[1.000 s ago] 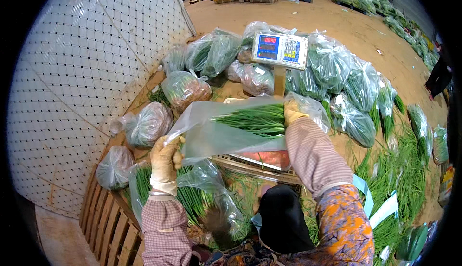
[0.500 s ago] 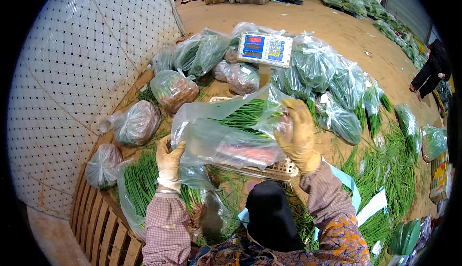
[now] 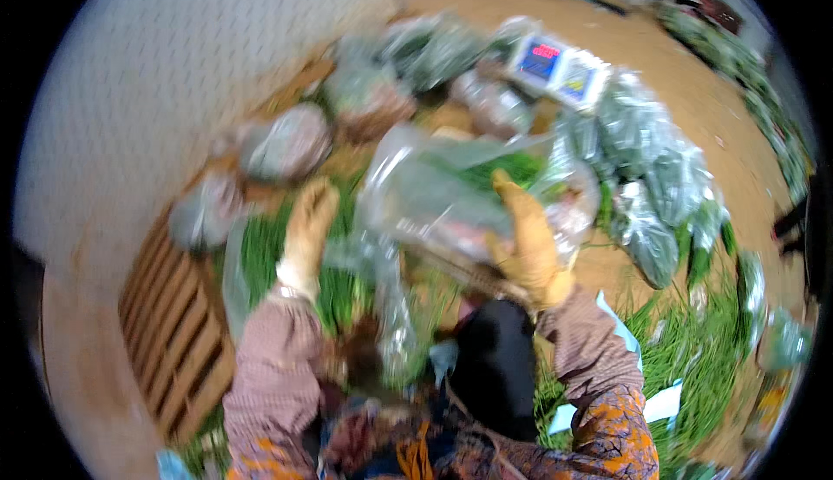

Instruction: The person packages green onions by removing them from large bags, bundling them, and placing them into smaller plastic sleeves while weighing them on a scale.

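Note:
A clear plastic bag of long green stalks, probably green onions, lies on a pale slotted tray in front of me. My right hand, in a yellow glove, is over the bag's right part, with thumb and fingers apart; blur hides whether it touches. To the left of the bag, my gloved left hand is raised with its fingers stretched out, and nothing shows in it. Beneath it another plastic bag holds more green onions. The whole picture is smeared by motion.
A digital scale display stands behind the tray. Tied bags of greens ring the far side, with more bundles at left. Loose green stalks cover the right. A wooden pallet borders the left, beside a patterned wall.
The view has turned, so the scene shifts and tilts. My right hand's fingers have straightened, away from the bag's gathered right end. My left hand stays beside the bag.

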Motion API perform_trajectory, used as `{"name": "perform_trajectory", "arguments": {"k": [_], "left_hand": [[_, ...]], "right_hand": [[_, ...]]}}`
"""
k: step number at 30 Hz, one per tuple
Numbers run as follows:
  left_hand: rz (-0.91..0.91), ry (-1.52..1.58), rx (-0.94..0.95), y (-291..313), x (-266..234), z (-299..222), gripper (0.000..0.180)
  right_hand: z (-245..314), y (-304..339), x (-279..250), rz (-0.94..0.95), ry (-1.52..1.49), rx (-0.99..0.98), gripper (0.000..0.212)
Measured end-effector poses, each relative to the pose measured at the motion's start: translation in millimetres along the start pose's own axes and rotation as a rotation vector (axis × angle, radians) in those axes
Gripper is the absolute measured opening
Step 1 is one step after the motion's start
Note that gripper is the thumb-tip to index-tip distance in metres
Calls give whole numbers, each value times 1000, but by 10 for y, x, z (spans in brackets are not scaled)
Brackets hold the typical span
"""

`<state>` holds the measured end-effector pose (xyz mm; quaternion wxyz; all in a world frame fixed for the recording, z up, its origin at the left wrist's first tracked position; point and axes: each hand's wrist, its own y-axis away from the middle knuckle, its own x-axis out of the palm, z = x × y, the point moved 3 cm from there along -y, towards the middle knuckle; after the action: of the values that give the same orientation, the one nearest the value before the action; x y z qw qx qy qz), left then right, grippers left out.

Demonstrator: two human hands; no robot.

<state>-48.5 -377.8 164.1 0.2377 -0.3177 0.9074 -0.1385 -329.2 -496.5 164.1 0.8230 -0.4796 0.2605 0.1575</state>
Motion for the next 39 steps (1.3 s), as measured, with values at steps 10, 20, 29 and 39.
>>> {"name": "perform_trajectory", "arguments": {"k": [10,20,29,39], "left_hand": [[-346,232,-658,1416,-1542,1395,32],[-379,504,-708,1544,-1537,1362,30],[-362,553,-744,1507,-1671,1389,29],[-330,572,-661,1532,-1610,1368,26]], "right_hand": [[499,836,2354,1304,-253,112,31],[673,1907,4258,950,-406,1173,50],[804,1883,4670,703,-54,933,55],[688,1893,4332,766,-204,1030,39]]}}
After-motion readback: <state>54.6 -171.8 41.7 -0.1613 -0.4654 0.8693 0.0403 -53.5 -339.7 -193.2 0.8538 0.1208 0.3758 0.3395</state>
